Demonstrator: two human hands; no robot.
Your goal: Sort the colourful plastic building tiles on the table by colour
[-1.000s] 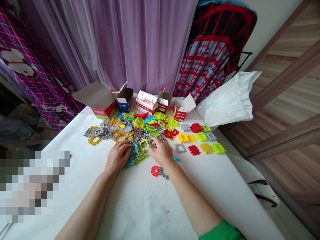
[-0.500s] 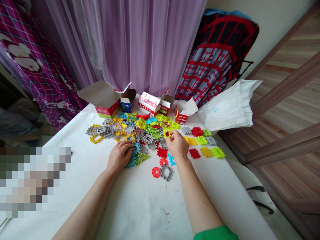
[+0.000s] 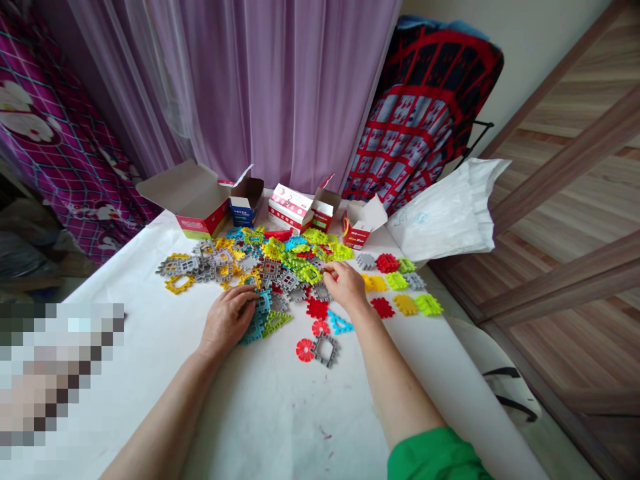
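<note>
Purple curtain hangs behind the white surface. Small piles lie at right, each of one colour, perhaps to keep colours apart. Left hand is bent over blue pieces; right hand is narrow beside green toothed pieces on the mixed heap. Whether either grips, I cannot tell.

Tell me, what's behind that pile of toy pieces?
Behind the pile stand cardboard boxes, then a purple curtain. The pile hides some tabletop behind it; anything lying there can't be seen.
</note>
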